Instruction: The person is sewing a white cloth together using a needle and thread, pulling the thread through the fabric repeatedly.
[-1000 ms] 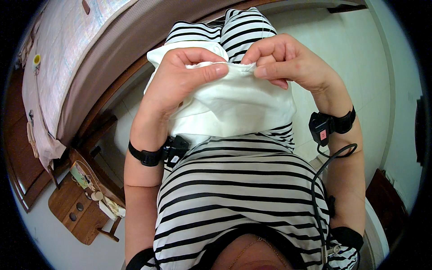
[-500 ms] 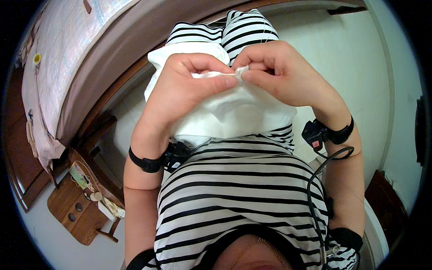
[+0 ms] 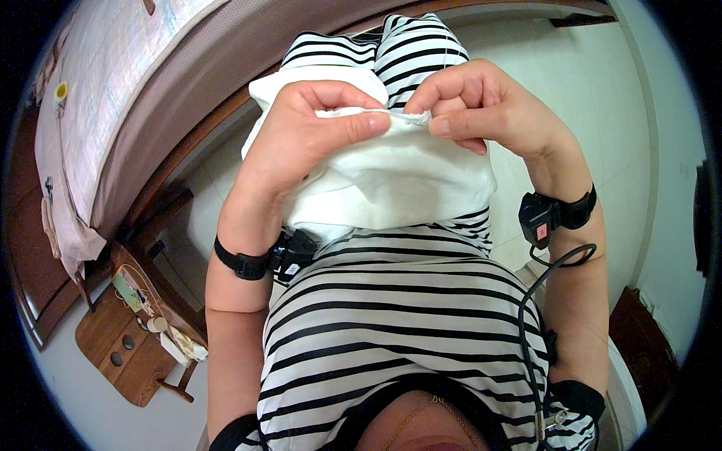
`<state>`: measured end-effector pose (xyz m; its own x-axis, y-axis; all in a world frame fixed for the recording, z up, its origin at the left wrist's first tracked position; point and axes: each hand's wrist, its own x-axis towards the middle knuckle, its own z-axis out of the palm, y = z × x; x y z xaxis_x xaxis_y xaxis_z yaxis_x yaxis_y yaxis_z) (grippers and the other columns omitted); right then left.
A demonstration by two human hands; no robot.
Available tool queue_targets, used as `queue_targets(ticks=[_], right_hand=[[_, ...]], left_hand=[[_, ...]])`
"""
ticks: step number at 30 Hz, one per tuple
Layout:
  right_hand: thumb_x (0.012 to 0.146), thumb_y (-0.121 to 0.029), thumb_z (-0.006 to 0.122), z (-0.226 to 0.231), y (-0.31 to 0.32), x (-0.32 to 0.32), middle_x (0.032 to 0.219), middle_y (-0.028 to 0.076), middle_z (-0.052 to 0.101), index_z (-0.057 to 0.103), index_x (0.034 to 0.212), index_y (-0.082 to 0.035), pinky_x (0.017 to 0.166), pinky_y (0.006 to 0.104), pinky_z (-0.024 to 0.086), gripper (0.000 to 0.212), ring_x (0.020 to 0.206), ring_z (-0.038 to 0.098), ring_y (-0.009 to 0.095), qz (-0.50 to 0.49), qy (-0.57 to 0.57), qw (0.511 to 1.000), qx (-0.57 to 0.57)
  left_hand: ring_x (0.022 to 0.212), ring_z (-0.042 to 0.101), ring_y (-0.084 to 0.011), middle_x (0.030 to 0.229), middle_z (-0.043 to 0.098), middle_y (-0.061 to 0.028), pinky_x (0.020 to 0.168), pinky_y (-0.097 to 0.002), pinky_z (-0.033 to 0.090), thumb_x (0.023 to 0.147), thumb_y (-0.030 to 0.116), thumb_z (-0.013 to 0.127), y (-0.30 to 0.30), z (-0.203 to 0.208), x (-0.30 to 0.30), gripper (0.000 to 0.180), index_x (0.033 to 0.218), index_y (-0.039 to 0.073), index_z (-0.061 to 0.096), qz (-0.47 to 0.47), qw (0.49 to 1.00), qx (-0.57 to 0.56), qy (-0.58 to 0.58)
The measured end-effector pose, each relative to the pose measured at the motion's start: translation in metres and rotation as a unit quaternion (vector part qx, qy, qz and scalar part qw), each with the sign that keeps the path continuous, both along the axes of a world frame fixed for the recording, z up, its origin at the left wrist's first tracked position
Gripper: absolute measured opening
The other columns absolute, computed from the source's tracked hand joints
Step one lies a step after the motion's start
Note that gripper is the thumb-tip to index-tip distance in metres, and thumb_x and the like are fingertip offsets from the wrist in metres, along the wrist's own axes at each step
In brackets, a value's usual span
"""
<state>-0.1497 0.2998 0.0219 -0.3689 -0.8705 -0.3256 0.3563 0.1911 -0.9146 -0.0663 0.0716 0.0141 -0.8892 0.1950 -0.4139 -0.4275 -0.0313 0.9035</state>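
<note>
A white cloth (image 3: 391,184) lies draped over my lap, on top of black-and-white striped clothing. Its upper edge is raised between my two hands. My left hand (image 3: 320,124) pinches that edge between thumb and forefinger. A short way to the right, my right hand (image 3: 492,105) grips the same edge with thumb and fingers, and a short stretch of the edge runs taut between them. Whether anything small sits in the right fingertips is too fine to make out.
A bed (image 3: 162,56) with a pale cover stands at the left, a small yellow roll (image 3: 60,92) on it. Below it, a wooden seat (image 3: 113,346) carries small items. A dark wooden piece (image 3: 643,338) stands at the right. A black cable (image 3: 523,323) hangs from my right wrist strap.
My right hand has shifted right and slightly up, away from the left. The gap between the fingertips has widened, with the cloth's edge stretched across it. My left hand has moved slightly.
</note>
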Motion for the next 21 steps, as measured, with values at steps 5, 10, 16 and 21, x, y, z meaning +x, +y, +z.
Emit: queue_targets(ticks=[5,10,16,21], right_hand=[[0.084,-0.009,0.065,-0.005,0.000,-0.002,0.059,-0.006,0.055,0.066,0.101,0.001,0.040,0.0175,0.028,0.020,0.045,0.043,0.001,-0.007,-0.029,0.999,-0.037],[0.085,-0.010,0.064,-0.003,-0.003,-0.001,0.058,-0.005,0.054,0.066,0.102,-0.001,0.042,0.0181,0.029,0.020,0.046,0.043,0.002,-0.004,-0.018,1.000,-0.013],[0.086,-0.009,0.064,-0.005,-0.002,0.001,0.063,-0.006,0.056,0.067,0.099,-0.001,0.042,0.0166,0.030,0.016,0.047,0.042,0.001,-0.025,-0.002,1.000,-0.009],[0.085,-0.006,0.057,0.002,-0.012,0.014,0.060,-0.004,0.054,0.066,0.090,-0.001,0.047,0.0215,0.033,0.012,0.053,0.043,0.005,-0.064,0.168,0.983,0.044]], left_hand=[[0.070,0.057,-0.0059,0.079,0.067,-0.0007,0.067,-0.0201,0.045,0.078,0.011,0.077,0.002,0.002,-0.001,0.014,0.086,0.002,0.070,0.006,1.000,0.003,-0.009],[0.070,0.057,-0.0056,0.078,0.067,-0.0006,0.066,-0.0196,0.045,0.078,0.011,0.077,0.003,0.003,0.000,0.014,0.086,0.002,0.070,0.008,1.000,0.003,-0.007],[0.070,0.057,-0.0054,0.078,0.067,-0.0007,0.066,-0.0190,0.045,0.077,0.010,0.077,0.002,0.003,0.000,0.014,0.085,0.002,0.070,0.024,1.000,0.006,-0.017],[0.070,0.057,-0.0056,0.076,0.066,-0.0007,0.065,-0.0200,0.045,0.078,0.011,0.076,0.009,0.014,0.003,0.014,0.085,0.000,0.071,-0.003,0.998,-0.052,0.022]])
